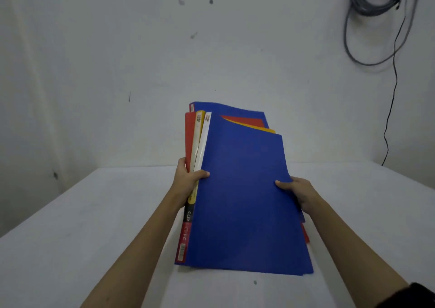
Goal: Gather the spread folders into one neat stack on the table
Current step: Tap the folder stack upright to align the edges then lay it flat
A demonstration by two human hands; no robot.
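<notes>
A bundle of several folders (242, 190) is held tilted up from the white table (70, 225), its near edge resting on the tabletop. A blue folder faces me on top; red, yellow and another blue folder fan out behind it at the far end, their edges uneven. White and yellow spines show along the left side. My left hand (188, 178) grips the bundle's left spine edge, thumb on the blue cover. My right hand (296, 190) grips the right edge, thumb on the cover.
A white wall stands just behind the table. A coil of grey cable (376, 13) hangs on the wall at the upper right, with a thin black wire (393, 96) running down to the table's far right corner.
</notes>
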